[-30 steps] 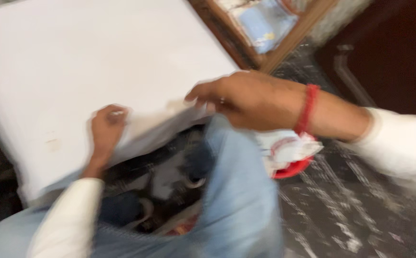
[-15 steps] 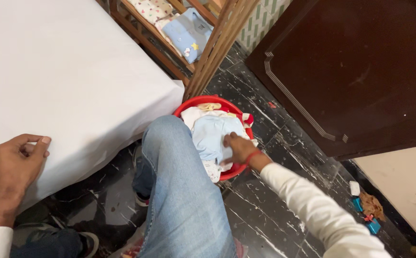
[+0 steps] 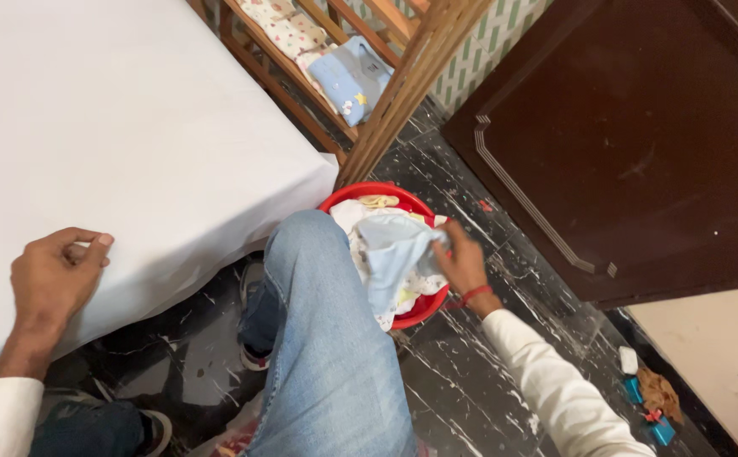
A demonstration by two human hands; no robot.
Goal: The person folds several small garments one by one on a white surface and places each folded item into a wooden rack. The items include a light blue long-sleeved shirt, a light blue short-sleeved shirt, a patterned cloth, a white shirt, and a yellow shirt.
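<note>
A red round tub (image 3: 424, 306) full of small clothes stands on the dark floor beside my raised knee in blue jeans (image 3: 318, 338). My right hand (image 3: 462, 258), with a red thread at the wrist, grips a pale blue baby garment (image 3: 394, 258) and lifts its edge out of the tub. My left hand (image 3: 55, 275) rests loosely curled on the near edge of the white sheet-covered table (image 3: 115, 135), holding nothing.
A wooden rack (image 3: 386, 85) with folded baby clothes, one light blue, stands behind the tub. A dark brown door (image 3: 640, 144) fills the right. Small blue items and a brown scrap (image 3: 652, 393) lie on the black marble floor at lower right.
My right hand went from the table edge down to the tub, pressed on the clothes, and now pulls the pale blue garment up. My left hand stays on the table edge.
</note>
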